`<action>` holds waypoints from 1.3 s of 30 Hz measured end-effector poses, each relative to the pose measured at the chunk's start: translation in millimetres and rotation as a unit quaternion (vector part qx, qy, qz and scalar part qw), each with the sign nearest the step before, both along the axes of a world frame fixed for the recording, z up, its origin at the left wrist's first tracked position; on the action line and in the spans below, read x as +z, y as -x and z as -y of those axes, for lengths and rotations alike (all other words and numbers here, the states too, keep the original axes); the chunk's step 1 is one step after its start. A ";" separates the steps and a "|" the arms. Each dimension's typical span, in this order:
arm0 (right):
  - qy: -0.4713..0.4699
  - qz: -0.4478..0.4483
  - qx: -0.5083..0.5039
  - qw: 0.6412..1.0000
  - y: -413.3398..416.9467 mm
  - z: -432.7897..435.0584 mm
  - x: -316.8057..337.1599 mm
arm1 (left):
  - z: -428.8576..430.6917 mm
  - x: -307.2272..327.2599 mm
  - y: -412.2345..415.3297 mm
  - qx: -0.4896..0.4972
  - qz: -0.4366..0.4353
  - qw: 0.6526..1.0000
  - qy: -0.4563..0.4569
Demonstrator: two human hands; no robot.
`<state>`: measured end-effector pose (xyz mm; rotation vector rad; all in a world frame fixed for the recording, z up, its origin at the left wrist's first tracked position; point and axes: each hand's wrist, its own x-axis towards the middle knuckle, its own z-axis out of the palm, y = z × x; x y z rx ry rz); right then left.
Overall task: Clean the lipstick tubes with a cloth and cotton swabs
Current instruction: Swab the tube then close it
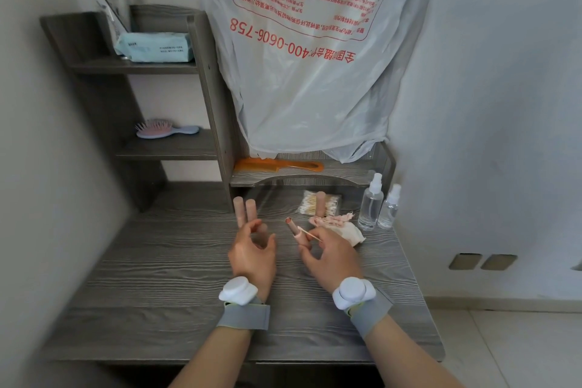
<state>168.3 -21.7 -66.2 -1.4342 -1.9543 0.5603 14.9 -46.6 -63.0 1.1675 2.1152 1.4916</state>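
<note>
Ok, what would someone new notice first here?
Most likely the big white plastic bag with red print, hanging against the wall over the low shelf. Next, over the desk, the right hand holding an uncapped lipstick tube and a cotton swab, with two pink tubes standing just behind the left hand.

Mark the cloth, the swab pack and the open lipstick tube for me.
cloth [346,233], head view, white crumpled part
swab pack [332,203], head view, right half
open lipstick tube [293,228], head view, upper barrel

Soft, even daylight (shadows faint), with wide-angle bending and blur at edges.
</note>
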 end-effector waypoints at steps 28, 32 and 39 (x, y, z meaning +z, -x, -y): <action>0.010 -0.005 0.003 1.000 0.8 -0.9 -0.6 | -4.1 19.0 -17.1 -0.038 0.274 0.953 -0.124; 0.004 -0.007 -0.002 1.000 1.8 0.5 0.9 | -3.4 18.4 -17.2 -0.060 0.265 0.957 -0.103; 0.005 -0.011 0.011 1.000 -0.9 -1.2 3.4 | -2.5 12.7 -20.5 -0.074 0.247 0.964 -0.067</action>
